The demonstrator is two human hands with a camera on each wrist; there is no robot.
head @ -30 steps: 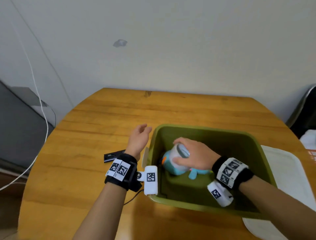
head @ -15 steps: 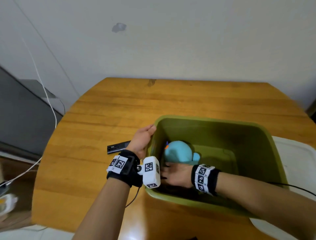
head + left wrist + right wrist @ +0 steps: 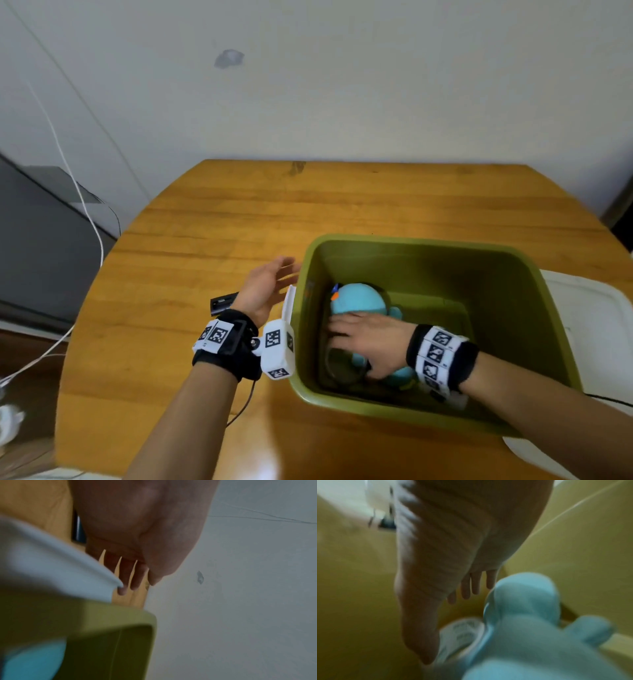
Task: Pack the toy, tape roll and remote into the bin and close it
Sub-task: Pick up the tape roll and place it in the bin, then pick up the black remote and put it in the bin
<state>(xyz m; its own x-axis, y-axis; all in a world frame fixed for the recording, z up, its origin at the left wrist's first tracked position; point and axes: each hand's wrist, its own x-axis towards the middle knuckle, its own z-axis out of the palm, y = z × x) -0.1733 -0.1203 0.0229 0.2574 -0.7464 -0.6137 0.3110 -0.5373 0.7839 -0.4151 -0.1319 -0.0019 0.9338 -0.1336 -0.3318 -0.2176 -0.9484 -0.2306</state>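
The green bin [image 3: 411, 241] stands on the round wooden table. Inside it lies the blue plush toy [image 3: 359, 298], which also fills the lower right of the right wrist view [image 3: 522, 615]. The tape roll [image 3: 342, 371] lies on the bin floor beside the toy, and its white core [image 3: 462, 630] shows under my thumb. My right hand [image 3: 366, 339] is down in the bin over the toy's body, fingers straight, holding nothing. Just outside the bin's left wall, my left hand [image 3: 267, 284] hovers open. It partly hides the black remote [image 3: 222, 303] on the table.
The white lid [image 3: 589, 308] lies on the table, right of the bin. A white latch flap [image 3: 289, 301] sticks up on the bin's left wall, next to my left wrist. A white cable [image 3: 85, 205] hangs down the wall at the left, past the table's edge.
My right hand carried the tape roll down past the toy to the bin floor and let it go. My left hand came off the bin's left wall and spread open.
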